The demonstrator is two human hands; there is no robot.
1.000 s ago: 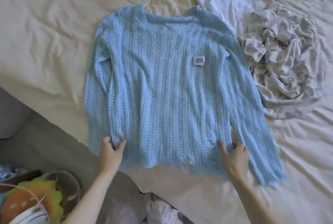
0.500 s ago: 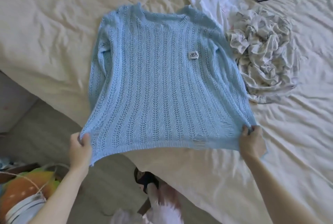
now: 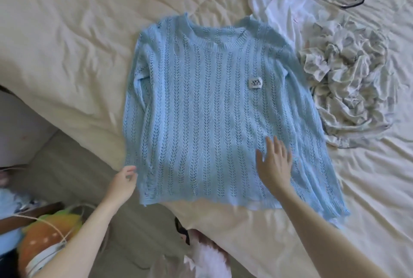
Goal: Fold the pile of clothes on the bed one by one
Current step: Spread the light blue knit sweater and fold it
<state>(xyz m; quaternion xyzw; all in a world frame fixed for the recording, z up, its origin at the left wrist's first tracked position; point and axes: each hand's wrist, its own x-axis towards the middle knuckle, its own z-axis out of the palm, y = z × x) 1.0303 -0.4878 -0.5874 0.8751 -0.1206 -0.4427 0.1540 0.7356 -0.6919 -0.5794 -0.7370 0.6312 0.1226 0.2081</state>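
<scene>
Head view: the sweater (image 3: 205, 121) is laid flat, face up, on the bed (image 3: 67, 43), no fold made yet, and a crumpled pile (image 3: 348, 81) is left waiting beside it. The right hand (image 3: 273, 161) is rested flat on the lower front; the hem corner seems pinched by the left hand (image 3: 124, 182).

Light-blue open-knit sweater (image 3: 207, 117) lies flat on bed (image 3: 67, 43).

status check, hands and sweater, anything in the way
Left hand gripping the hem corner, right hand flat on the blue sweater. Sweater spread face up, unfolded. Crumpled clothes pile touches its right sleeve.
</scene>
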